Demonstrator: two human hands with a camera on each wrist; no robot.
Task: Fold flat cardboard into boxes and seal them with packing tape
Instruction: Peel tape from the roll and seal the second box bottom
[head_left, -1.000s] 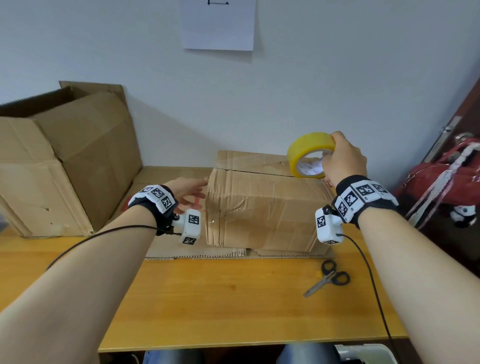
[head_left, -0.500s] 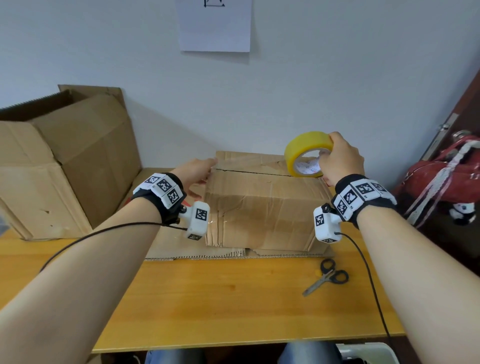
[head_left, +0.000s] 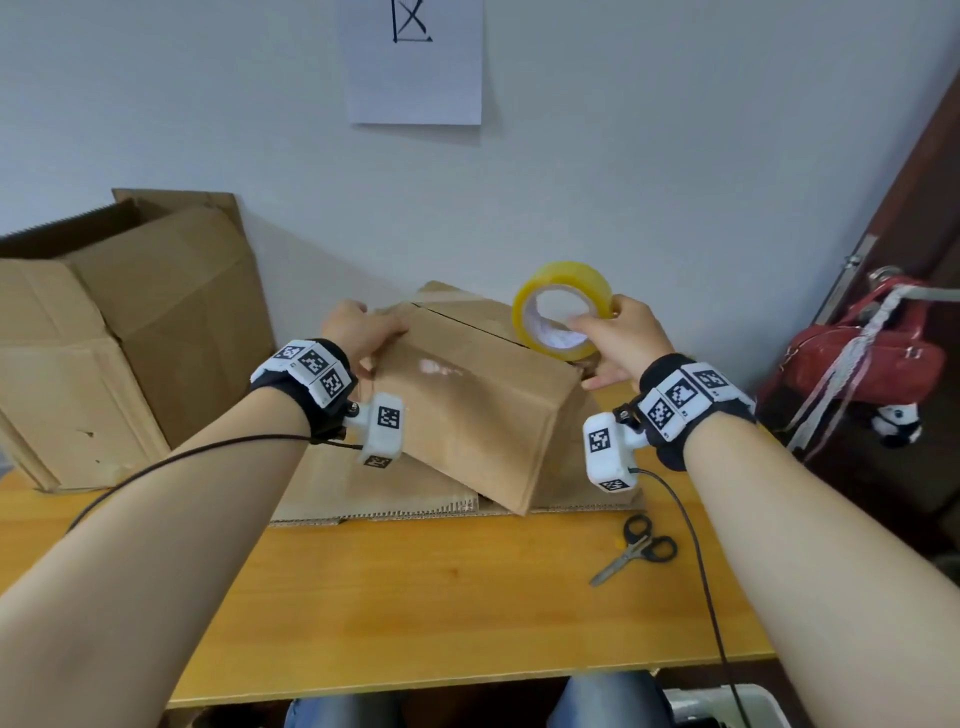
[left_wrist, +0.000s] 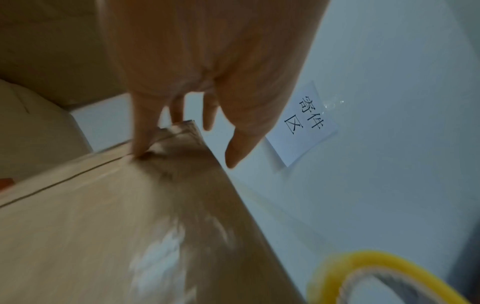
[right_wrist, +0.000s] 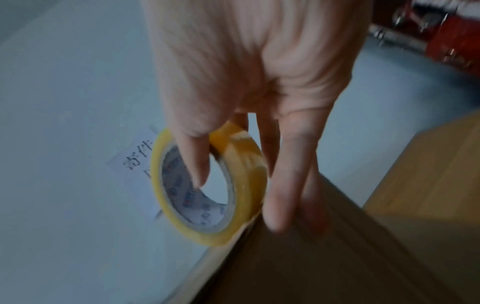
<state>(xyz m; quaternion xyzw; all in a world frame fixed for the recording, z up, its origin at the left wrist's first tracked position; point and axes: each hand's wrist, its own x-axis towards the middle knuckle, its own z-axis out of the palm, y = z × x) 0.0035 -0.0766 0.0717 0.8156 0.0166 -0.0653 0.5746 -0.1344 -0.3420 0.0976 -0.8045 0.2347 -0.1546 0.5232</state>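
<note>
A brown cardboard box (head_left: 483, 405) sits tipped and turned on a flat cardboard sheet (head_left: 363, 499), one lower corner pointing toward me. Its top seam shows a dark gap. My left hand (head_left: 358, 332) lies over the box's far left corner. In the left wrist view its fingers (left_wrist: 141, 131) press fairly straight on that corner of the box (left_wrist: 103, 205) and the thumb hangs free. My right hand (head_left: 618, 338) grips a yellow tape roll (head_left: 566, 273) at the box's far right edge. The right wrist view shows the thumb through the roll (right_wrist: 244, 164) and the lower fingers (right_wrist: 283, 195) against the box side (right_wrist: 337, 267).
A large open cardboard box (head_left: 104, 338) stands at the left on the wooden table (head_left: 441, 597). Scissors (head_left: 636, 553) lie at the right front of the table. A red bag (head_left: 857, 364) hangs by the door at far right. A paper sign (head_left: 415, 62) is on the wall.
The box, square on the sheet before, is now turned and tipped up. My left hand rose from its left side onto the far left corner. The right hand kept the tape.
</note>
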